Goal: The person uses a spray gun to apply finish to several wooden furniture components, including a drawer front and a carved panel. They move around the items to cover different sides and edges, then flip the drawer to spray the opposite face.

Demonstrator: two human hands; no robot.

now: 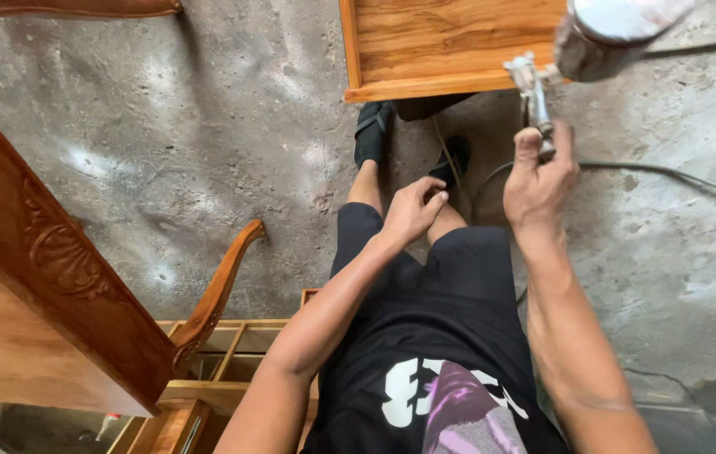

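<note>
One tool in hand: spray gun (534, 92), metal body with a cup (606, 34) mounted on top, held upright just in front of the wooden panel (442, 42).
Right hand (539, 181): your fingers are clamped around the gun's grip, arm extended forward.
Left hand (413, 210): loosely curled, holding nothing, hovering above your thighs, well apart from the gun.
Hose (669, 172): runs from below the grip across the concrete floor (207, 151) to your right.
Wooden panel: lies flat ahead of your feet, raised border visible.
Carved furniture (47, 286): stands to your left, with a curved armrest (219, 286) beside it.
</note>
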